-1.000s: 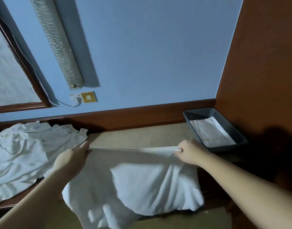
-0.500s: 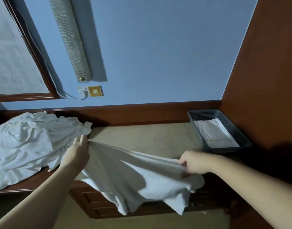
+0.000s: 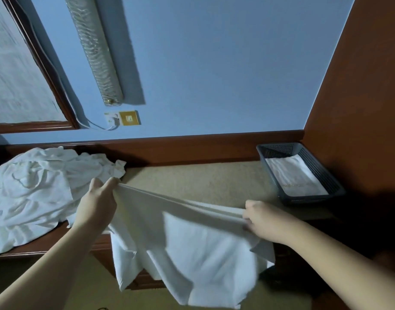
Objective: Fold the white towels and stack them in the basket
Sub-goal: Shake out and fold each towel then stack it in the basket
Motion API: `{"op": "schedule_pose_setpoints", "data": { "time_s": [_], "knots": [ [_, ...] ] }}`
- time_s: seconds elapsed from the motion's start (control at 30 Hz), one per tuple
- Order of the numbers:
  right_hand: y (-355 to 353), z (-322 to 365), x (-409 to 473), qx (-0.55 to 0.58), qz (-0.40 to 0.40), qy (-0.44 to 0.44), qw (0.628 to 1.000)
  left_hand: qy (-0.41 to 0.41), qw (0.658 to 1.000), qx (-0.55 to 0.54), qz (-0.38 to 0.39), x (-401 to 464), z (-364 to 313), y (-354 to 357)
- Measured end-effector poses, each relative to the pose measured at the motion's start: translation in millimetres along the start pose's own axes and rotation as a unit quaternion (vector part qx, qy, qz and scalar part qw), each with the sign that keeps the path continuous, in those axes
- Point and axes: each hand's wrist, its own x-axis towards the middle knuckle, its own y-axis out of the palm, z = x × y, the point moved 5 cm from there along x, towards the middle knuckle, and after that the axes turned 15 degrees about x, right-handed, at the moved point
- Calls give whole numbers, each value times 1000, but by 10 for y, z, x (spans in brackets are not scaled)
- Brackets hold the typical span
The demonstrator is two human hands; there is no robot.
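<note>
towel (image 3: 187, 242) now lifted off the worktop (image 3: 192, 182), hanging | left hand (image 3: 98, 202) + right hand (image 3: 263, 218) each pinching its top edge | basket (image 3: 326, 173) far right, one folded towel (image 3: 295, 177) inside | fold's barely started

White towel (image 3: 192, 249), grey mesh basket (image 3: 321, 173), blue wall (image 3: 214, 74), beige top (image 3: 203, 182).

One head-worn camera is looking forward and down, close over the tabletop (image 3: 203, 182), facing the blue wall (image 3: 214, 63); its wide lens is bending the edges.
</note>
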Motion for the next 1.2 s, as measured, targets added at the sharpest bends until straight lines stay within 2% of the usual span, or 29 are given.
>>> {"op": "schedule_pose_setpoints", "data": {
  "time_s": [0.07, 0.2, 0.23, 0.33, 0.4, 0.47, 0.53, 0.6, 0.63, 0.73, 0.77, 0.8, 0.87, 0.9, 0.93, 1.0, 1.03, 1.07, 1.13, 1.17, 1.2],
  "knots": [
    [-64, -39, 3, 57, -46, -21, 997, 2, 1000, 8, -18, 75, 78, -51],
    [-11, -172, 118, -12, 45, 12, 999, 89, 992, 49, -75, 183, -45, -215],
    [-54, -193, 164, -13, 44, 19, 999, 79, 993, 44, -77, 215, -58, -244],
    [-206, -244, 252, 101, -8, 14, 995, 4, 997, 16, -77, 342, 20, -274],
    [-151, -258, 223, 95, 54, 44, 993, 40, 995, 34, -87, 349, -19, -310],
    [-135, -214, 211, 21, 100, 60, 993, 98, 988, 51, -106, 307, -134, -337],
    [-277, -177, 272, 37, 58, 52, 996, 67, 992, 34, -98, 328, -135, -315],
    [-437, -236, 321, 141, -33, 22, 989, 2, 996, 15, -87, 376, -49, -279],
    [-447, -255, 311, 159, -38, 11, 986, -7, 996, 16, -87, 397, -5, -276],
    [-197, -311, 241, 75, 99, 54, 991, 60, 992, 43, -105, 406, -35, -286],
    [-192, -331, 250, 47, 103, 54, 992, 85, 989, 51, -105, 393, -79, -279],
    [-273, -318, 266, 45, 59, 29, 997, 95, 989, 55, -99, 387, -98, -245],
    [-508, -317, 245, 128, -93, -36, 987, 61, 994, 41, -86, 404, -49, -158],
    [-538, -338, 206, 160, -110, -45, 980, 41, 995, 37, -79, 422, 11, -113],
    [-459, -361, 181, 163, -68, -32, 984, 36, 996, 41, -72, 437, 66, -59],
    [-149, -441, 124, 90, 67, 42, 993, 88, 992, 66, -67, 418, 37, -10],
    [-90, -487, 135, 78, 72, 53, 993, 118, 988, 68, -71, 391, -35, -6],
    [-134, -503, 182, 92, 38, 45, 994, 130, 987, 57, -76, 371, -95, -3],
    [-402, -494, 247, 151, -89, 0, 984, 107, 991, 24, -81, 374, -134, -16],
    [-475, -479, 270, 162, -116, -19, 980, 85, 994, 20, -73, 411, -99, 7],
    [-476, -465, 274, 152, -100, -22, 983, 70, 995, 29, -60, 468, -37, 60]
  ]
}}
